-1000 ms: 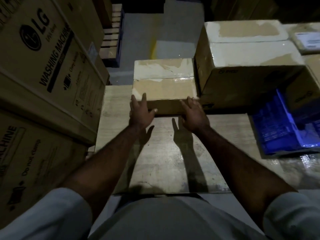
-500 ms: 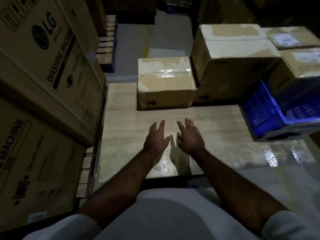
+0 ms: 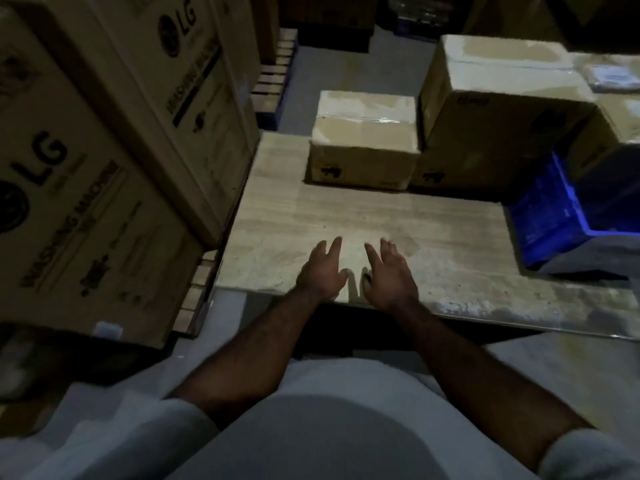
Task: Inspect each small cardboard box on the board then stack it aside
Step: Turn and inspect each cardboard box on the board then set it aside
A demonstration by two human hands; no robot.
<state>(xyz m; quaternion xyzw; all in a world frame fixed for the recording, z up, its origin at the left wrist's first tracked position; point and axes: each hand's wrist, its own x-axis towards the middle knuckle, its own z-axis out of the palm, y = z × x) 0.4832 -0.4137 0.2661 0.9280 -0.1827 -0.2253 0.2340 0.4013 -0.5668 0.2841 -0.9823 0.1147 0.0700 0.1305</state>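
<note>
While neither hand grips anything, the left hand (image 3: 322, 268) and right hand (image 3: 389, 271) hover side by side over the near edge of the board (image 3: 294, 216), palms down, fingers straight and loosely spread, seemingly between boxes. The small cardboard box (image 3: 363, 147) sits at the board's far edge, well apart from both hands, tucked just beside a larger box (image 3: 502, 109), likely its set-aside spot where a stack can lean on a neighbour. A blue crate (image 3: 550, 216) stands at the right

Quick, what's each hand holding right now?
Left hand: open, holding nothing.
Right hand: open, holding nothing.
</note>
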